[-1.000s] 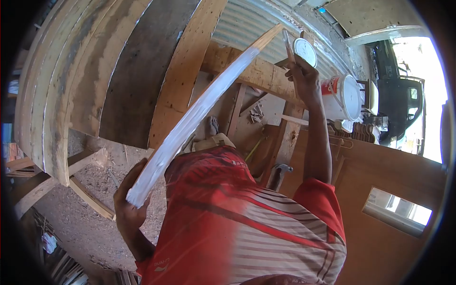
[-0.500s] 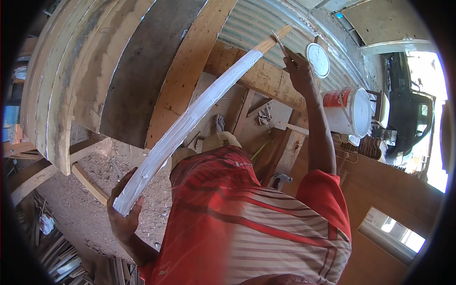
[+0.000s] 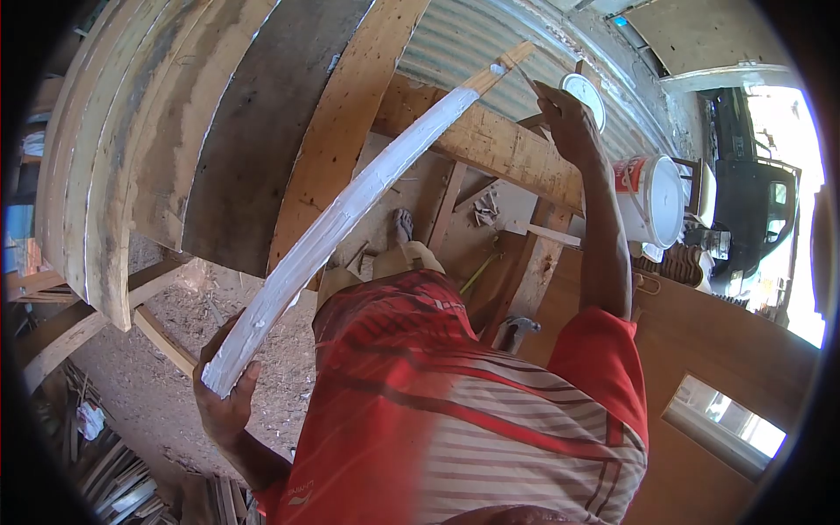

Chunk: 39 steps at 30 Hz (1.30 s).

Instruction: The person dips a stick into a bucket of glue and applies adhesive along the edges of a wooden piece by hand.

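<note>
My left hand (image 3: 225, 398) is closed round the near end of a long, slightly curved wooden strip (image 3: 328, 229). White paste coats most of its upper face, and bare wood shows toward the far end, with a small white dab on it. My right hand (image 3: 569, 122) grips a thin-bladed tool that looks like a putty knife (image 3: 528, 79), seen nearly edge-on. Its blade is close to the strip's far end; whether it touches cannot be made out. Just behind my right hand is a round container (image 3: 584, 94) with a whitish inside, partly covered by the hand.
Curved wooden panels (image 3: 232, 122) rise at the left beside a wooden beam (image 3: 490, 144). A white bucket (image 3: 656, 201) stands at the right, above a brown door-like panel (image 3: 647, 350). A hammer (image 3: 518, 331) lies near my body. Scrap wood (image 3: 122, 490) is piled at lower left.
A small white dab now shows on the bare far end of the strip. My right hand with the tool has shifted slightly right and down. My left hand keeps its hold.
</note>
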Motion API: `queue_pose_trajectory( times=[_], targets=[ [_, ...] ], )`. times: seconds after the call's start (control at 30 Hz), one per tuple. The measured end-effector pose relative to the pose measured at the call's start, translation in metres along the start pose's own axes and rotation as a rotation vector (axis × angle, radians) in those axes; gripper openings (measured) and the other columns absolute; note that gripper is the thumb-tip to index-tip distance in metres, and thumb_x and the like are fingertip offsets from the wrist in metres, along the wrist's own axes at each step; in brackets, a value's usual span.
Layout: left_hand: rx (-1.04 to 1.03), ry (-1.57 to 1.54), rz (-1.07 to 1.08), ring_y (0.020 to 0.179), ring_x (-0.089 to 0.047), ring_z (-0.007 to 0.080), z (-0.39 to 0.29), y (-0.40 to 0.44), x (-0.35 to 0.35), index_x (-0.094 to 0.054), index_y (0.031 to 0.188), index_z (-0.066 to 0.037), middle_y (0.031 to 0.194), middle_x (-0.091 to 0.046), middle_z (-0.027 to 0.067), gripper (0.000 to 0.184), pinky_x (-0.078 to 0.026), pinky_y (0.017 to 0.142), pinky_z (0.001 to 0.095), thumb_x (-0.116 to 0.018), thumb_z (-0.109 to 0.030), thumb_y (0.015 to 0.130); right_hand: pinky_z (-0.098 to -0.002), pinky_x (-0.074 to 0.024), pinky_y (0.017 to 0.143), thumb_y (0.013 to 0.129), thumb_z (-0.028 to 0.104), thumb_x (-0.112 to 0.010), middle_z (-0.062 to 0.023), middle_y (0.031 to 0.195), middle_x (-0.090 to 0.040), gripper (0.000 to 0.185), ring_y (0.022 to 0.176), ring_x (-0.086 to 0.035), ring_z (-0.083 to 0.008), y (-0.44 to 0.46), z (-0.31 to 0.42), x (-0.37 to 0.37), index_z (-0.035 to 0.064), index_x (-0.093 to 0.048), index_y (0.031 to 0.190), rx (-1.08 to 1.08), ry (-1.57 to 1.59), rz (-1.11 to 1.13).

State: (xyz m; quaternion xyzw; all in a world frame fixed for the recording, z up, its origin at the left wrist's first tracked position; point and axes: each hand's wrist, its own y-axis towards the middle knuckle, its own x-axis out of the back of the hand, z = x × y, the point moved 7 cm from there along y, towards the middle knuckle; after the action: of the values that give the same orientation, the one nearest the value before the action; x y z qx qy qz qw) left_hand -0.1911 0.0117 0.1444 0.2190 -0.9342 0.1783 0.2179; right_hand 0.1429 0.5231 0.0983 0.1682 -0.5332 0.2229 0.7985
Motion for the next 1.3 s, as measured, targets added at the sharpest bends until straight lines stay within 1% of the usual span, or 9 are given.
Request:
queue_pose_trajectory(
  times=[0.3, 0.4, 0.7, 0.8, 0.9, 1.0, 1.1, 1.23, 1.3],
  targets=[
    [-0.017, 0.034, 0.034, 0.129, -0.062, 0.0358, 0.0, 0.008, 0.007, -0.055, 0.141, 0.007, 0.138, -0.064, 0.0253, 0.057, -0.049, 0.108, 0.0483, -0.075, -0.016, 0.093, -0.0443, -0.0539, 0.083, 0.101, 0.013, -0.064, -0.0167, 0.109, -0.072, 0.032, 0.098, -0.071, -0.0355, -0.02, 0.034, -0.002, 0.0104, -0.07, 0.132, 0.145, 0.016, 0.002],
    [-0.005, 0.004, 0.045, 0.13, -0.062, 0.0358, 0.004, 0.011, 0.009, -0.055, 0.142, 0.007, 0.138, -0.064, 0.0255, 0.058, -0.049, 0.109, 0.0485, -0.075, -0.016, 0.093, -0.0394, -0.0542, 0.089, 0.103, 0.007, -0.061, -0.0162, 0.108, -0.072, 0.035, 0.097, -0.071, -0.0296, -0.035, 0.059, -0.002, 0.0075, -0.067, 0.137, 0.178, -0.009, 0.03],
    [-0.06, -0.058, 0.08, 0.133, -0.059, 0.0359, 0.003, 0.025, 0.013, -0.053, 0.144, 0.006, 0.142, -0.061, 0.0265, 0.059, -0.047, 0.111, 0.0489, -0.074, -0.013, 0.093, -0.038, -0.055, 0.087, 0.103, 0.009, -0.062, -0.0173, 0.113, -0.072, 0.035, 0.096, -0.071, -0.0287, -0.078, 0.116, 0.005, 0.0056, -0.067, 0.137, 0.171, 0.142, 0.129],
    [-0.08, -0.096, 0.085, 0.132, -0.06, 0.0357, -0.001, 0.029, 0.013, -0.053, 0.143, 0.006, 0.141, -0.062, 0.0263, 0.058, -0.047, 0.11, 0.0485, -0.074, -0.013, 0.093, -0.0434, -0.0542, 0.085, 0.099, 0.004, -0.063, -0.0164, 0.108, -0.07, 0.038, 0.102, -0.07, -0.033, -0.068, 0.099, 0.009, 0.0095, -0.068, 0.136, 0.108, 0.172, 0.021],
    [-0.085, -0.075, 0.079, 0.131, -0.061, 0.0358, 0.005, 0.028, 0.015, -0.054, 0.143, 0.007, 0.14, -0.063, 0.0261, 0.058, -0.047, 0.11, 0.0484, -0.074, -0.013, 0.092, -0.0424, -0.0538, 0.084, 0.1, 0.007, -0.063, -0.0162, 0.104, -0.07, 0.036, 0.098, -0.07, -0.032, -0.043, 0.05, 0.0, 0.01, -0.068, 0.136, 0.048, 0.07, -0.125],
    [-0.065, -0.043, 0.06, 0.131, -0.061, 0.0355, 0.003, 0.028, 0.017, -0.054, 0.142, 0.007, 0.139, -0.063, 0.0261, 0.057, -0.048, 0.109, 0.0487, -0.074, -0.014, 0.092, -0.0419, -0.0533, 0.084, 0.101, 0.01, -0.063, -0.0159, 0.1, -0.07, 0.034, 0.095, -0.07, -0.0315, -0.044, 0.044, -0.013, 0.0108, -0.069, 0.135, 0.11, 0.021, -0.112],
    [-0.02, -0.028, 0.048, 0.13, -0.061, 0.0351, 0.001, 0.029, 0.018, -0.055, 0.141, 0.007, 0.138, -0.064, 0.0261, 0.057, -0.048, 0.109, 0.0487, -0.074, -0.016, 0.092, -0.0416, -0.0531, 0.084, 0.102, 0.011, -0.063, -0.016, 0.099, -0.07, 0.033, 0.094, -0.07, -0.0318, -0.059, 0.077, 0.002, 0.0107, -0.069, 0.134, 0.179, 0.113, -0.047],
    [-0.029, -0.048, 0.037, 0.13, -0.062, 0.0354, -0.004, 0.033, 0.016, -0.056, 0.141, 0.007, 0.137, -0.064, 0.0261, 0.057, -0.049, 0.108, 0.0486, -0.074, -0.017, 0.093, -0.043, -0.0532, 0.086, 0.103, 0.015, -0.061, -0.0176, 0.104, -0.071, 0.033, 0.098, -0.071, -0.0342, -0.028, 0.038, 0.006, 0.0116, -0.068, 0.135, -0.007, 0.027, -0.087],
    [-0.013, -0.038, 0.029, 0.129, -0.062, 0.0357, -0.001, 0.03, 0.018, -0.056, 0.141, 0.007, 0.137, -0.064, 0.0261, 0.057, -0.049, 0.108, 0.0486, -0.075, -0.017, 0.093, -0.0443, -0.053, 0.087, 0.103, 0.017, -0.06, -0.0179, 0.105, -0.071, 0.033, 0.098, -0.071, -0.0355, -0.011, 0.026, 0.0, 0.0122, -0.069, 0.134, 0.023, 0.01, -0.058]
  ],
)
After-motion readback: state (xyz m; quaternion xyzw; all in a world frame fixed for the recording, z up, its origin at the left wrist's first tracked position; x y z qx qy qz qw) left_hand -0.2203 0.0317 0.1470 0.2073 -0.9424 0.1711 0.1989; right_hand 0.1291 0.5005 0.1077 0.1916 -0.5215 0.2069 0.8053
